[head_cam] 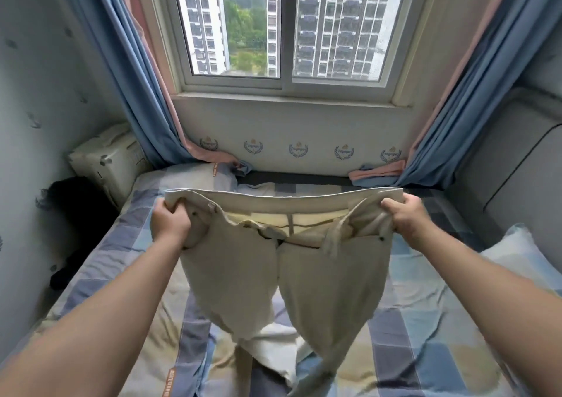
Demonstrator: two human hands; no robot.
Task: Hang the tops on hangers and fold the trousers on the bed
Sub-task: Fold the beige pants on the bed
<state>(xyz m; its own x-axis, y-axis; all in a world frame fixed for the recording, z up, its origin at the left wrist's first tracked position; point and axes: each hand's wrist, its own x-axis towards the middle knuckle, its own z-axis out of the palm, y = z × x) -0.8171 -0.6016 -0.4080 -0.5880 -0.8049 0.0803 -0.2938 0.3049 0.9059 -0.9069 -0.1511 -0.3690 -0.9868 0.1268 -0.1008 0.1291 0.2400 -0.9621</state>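
A pair of beige trousers point(243, 275) hangs in front of me above the bed point(425, 335), held up by the waistband. My left hand point(168, 223) grips the left end of the waistband and my right hand point(404, 217) grips the right end, stretching it wide. The fly is open and the two legs dangle down, their lower ends crumpled on the checked sheet. No tops or hangers are in view.
A checked pillow point(188, 174) lies at the head of the bed under the window. A pale blue pillow point(523, 259) lies at the right edge. A beige box point(106, 159) and a dark garment point(76, 202) sit to the left. Blue and pink curtains point(130, 92) flank the window.
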